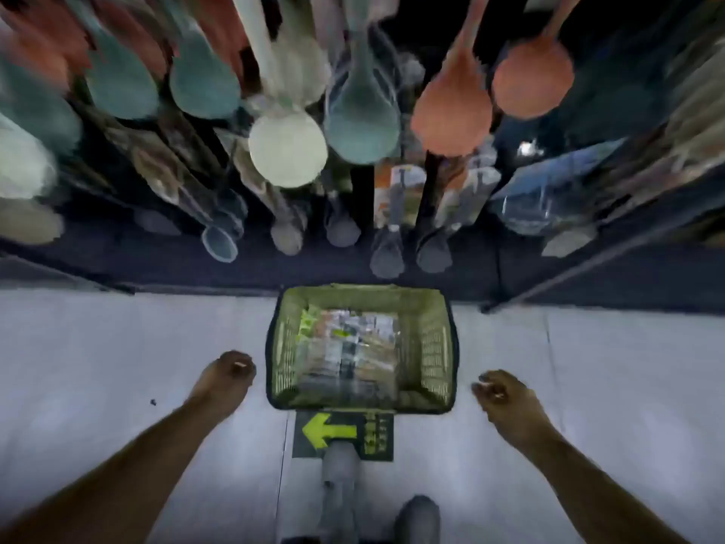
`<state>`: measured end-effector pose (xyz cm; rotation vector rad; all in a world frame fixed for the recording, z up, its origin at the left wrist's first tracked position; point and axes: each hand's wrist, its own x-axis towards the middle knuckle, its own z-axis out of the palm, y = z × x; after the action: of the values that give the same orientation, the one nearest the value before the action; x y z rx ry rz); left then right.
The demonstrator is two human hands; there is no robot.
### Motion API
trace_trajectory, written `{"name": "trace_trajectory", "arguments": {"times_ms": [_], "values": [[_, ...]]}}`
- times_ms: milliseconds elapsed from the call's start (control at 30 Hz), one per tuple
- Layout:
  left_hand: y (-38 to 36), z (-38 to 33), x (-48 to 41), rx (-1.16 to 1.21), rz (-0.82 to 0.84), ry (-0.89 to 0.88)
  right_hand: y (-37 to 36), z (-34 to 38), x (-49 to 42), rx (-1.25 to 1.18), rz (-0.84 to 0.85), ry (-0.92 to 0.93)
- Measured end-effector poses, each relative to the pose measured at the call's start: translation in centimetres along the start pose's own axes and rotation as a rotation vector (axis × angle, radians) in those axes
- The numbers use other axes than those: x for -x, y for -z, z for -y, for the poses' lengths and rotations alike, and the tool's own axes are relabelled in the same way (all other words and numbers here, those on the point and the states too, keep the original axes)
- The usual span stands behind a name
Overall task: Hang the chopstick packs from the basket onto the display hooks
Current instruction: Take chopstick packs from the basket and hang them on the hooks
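Observation:
A green plastic basket (435, 347) stands on the pale floor against the foot of the display. Inside it lie several chopstick packs (345, 347), blurred. My left hand (225, 376) hangs just left of the basket, fingers loosely curled, holding nothing. My right hand (504, 394) hangs to the basket's right, also loosely curled and holding nothing. Neither hand touches the basket. The display hooks themselves are hidden by the hanging goods.
The dark display rack (392, 265) rises ahead, hung with teal, cream and orange spoons (288, 149) and packed utensils (396, 198). A floor sticker with a yellow arrow (329, 430) lies behind the basket. My legs in grey trousers (339, 477) stand below it.

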<state>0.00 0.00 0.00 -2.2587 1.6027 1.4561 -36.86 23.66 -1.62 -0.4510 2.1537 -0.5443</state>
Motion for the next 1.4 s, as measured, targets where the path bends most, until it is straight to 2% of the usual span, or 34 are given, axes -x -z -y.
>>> {"name": "trace_trajectory", "arguments": {"times_ms": [67, 200, 333, 433, 567, 667, 800, 967, 1167, 1400], "values": [[-2.8, 2.4, -4.3, -0.104, -0.032, -0.037, -3.0, -2.4, -4.0, 0.053, -0.033, -0.012], [-7.8, 6.0, -11.5, -0.154, -0.117, -0.021, -7.8, -6.6, -10.8, 0.066, -0.080, -0.058], [-11.3, 8.1, -16.7, -0.160, -0.192, -0.026, -11.0, -8.4, -15.6, 0.029, -0.199, -0.014], [-12.9, 9.2, -19.0, -0.168, -0.219, -0.046, -12.8, -8.7, -18.1, -0.008, -0.283, -0.010], [-13.2, 9.7, -20.7, -0.018, -0.235, -0.017, -13.9, -8.5, -20.1, -0.030, -0.289, 0.002], [-12.6, 10.0, -20.0, -0.071, -0.243, -0.084, -13.8, -8.2, -19.4, -0.022, -0.312, -0.034], [-11.0, 8.8, -16.2, -0.122, -0.234, -0.111, -11.6, -8.0, -15.4, -0.046, -0.360, -0.057], [-8.0, 4.3, -8.1, -0.205, -0.169, -0.174, -5.5, -7.2, -6.0, -0.122, -0.381, -0.150], [-4.1, -4.4, 4.8, -0.263, -0.078, -0.244, 5.4, -5.3, 7.9, -0.234, -0.453, -0.288], [-2.4, -15.4, 17.5, -0.335, 0.049, -0.388, 17.4, -4.7, 21.2, -0.451, -0.534, -0.337]]}}
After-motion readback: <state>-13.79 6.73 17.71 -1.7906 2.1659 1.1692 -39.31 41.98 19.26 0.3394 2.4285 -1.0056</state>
